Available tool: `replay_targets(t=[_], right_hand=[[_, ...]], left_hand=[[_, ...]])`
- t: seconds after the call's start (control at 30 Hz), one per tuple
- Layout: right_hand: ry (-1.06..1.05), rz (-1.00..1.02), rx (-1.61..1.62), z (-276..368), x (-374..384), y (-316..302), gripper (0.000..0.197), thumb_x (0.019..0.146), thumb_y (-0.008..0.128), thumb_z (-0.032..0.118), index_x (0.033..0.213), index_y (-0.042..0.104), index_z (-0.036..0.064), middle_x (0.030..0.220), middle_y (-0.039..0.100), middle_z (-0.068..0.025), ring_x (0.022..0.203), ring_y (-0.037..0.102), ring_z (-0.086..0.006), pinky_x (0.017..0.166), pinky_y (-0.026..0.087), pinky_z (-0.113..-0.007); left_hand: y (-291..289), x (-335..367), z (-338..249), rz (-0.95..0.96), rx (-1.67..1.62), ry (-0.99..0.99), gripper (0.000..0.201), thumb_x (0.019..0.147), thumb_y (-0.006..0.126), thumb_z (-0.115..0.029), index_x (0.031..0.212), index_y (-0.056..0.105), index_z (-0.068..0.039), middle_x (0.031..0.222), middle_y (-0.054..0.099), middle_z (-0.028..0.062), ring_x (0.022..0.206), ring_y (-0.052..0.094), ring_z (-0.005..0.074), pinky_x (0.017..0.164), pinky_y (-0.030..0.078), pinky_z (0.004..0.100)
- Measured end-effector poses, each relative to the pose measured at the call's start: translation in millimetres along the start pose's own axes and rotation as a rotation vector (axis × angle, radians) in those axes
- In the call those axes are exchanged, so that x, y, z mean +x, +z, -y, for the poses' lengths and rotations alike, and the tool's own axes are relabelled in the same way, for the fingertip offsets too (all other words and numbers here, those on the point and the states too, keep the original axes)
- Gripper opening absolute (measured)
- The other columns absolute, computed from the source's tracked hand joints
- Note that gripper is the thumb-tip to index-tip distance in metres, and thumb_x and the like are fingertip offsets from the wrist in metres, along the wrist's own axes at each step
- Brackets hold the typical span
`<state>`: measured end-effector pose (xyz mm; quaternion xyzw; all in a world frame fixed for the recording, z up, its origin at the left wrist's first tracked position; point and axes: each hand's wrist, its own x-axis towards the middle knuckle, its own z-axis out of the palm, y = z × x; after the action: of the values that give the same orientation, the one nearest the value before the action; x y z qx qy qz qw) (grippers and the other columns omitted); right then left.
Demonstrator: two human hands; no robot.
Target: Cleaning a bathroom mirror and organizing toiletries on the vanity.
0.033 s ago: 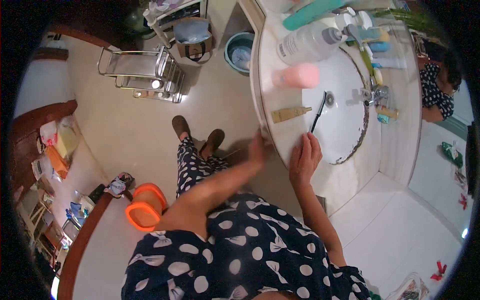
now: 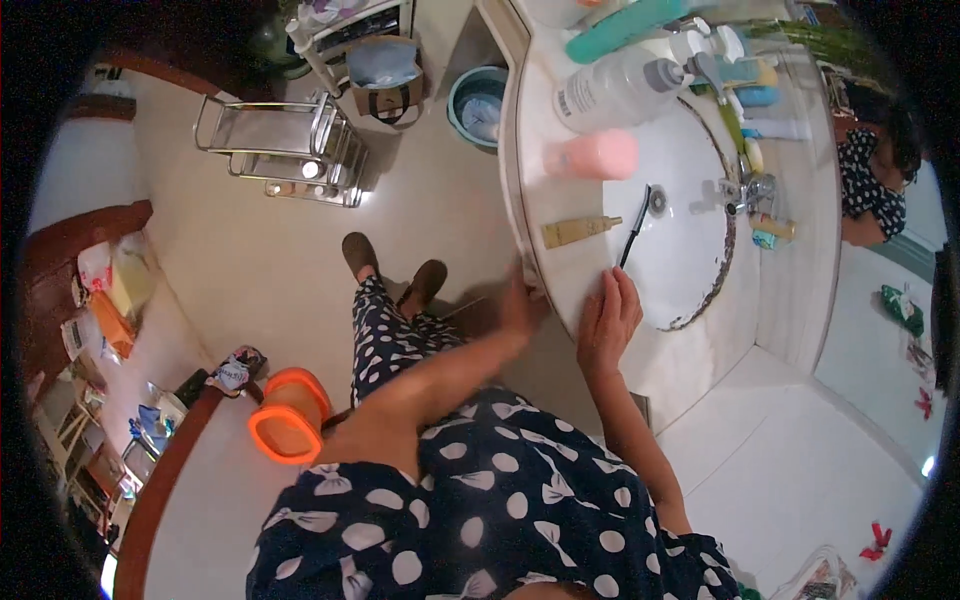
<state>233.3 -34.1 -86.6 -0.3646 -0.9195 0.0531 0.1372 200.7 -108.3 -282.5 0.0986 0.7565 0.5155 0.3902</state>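
Over the near edge of the white sink basin point(image 2: 690, 250), my right hand point(image 2: 609, 322) has its fingers closed around the lower end of a slim black stick point(image 2: 632, 233). The stick points away from me toward the drain; its exact kind is too small to make out. My left hand point(image 2: 522, 305) is beside the counter's front edge, smeared by motion, so its fingers do not show clearly. A flat gold squeeze tube point(image 2: 580, 231) lies on the counter left of the stick. Farther away, a pink bottle point(image 2: 600, 155) stands at the basin's rim.
A large clear pump bottle point(image 2: 615, 90) and a green bottle point(image 2: 625, 27) crowd the counter's far end. The faucet point(image 2: 752, 192) stands right of the basin, below a mirror. On the floor are a blue bucket point(image 2: 478, 100), a metal rack point(image 2: 265, 128) and an orange-rimmed stool point(image 2: 288, 415).
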Motion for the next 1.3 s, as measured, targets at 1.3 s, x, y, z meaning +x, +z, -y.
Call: replay_targets(t=[1.3], right_hand=[[0.019, 0.033, 0.008, -0.7, 6.0, -4.3, 0.043, 0.076, 0.063, 0.005, 0.119, 0.056, 0.0034, 0.127, 0.054, -0.0166, 0.119, 0.049, -0.034, 0.102, 0.032, -0.044]], left_hand=[[-86.9, 64.6, -92.2, 0.058, -0.058, 0.223, 0.042, 0.074, 0.07, -0.004, 0.111, 0.052, -0.006, 0.101, 0.06, 0.0186, 0.092, 0.06, 0.0358, 0.082, 0.049, 0.0419]])
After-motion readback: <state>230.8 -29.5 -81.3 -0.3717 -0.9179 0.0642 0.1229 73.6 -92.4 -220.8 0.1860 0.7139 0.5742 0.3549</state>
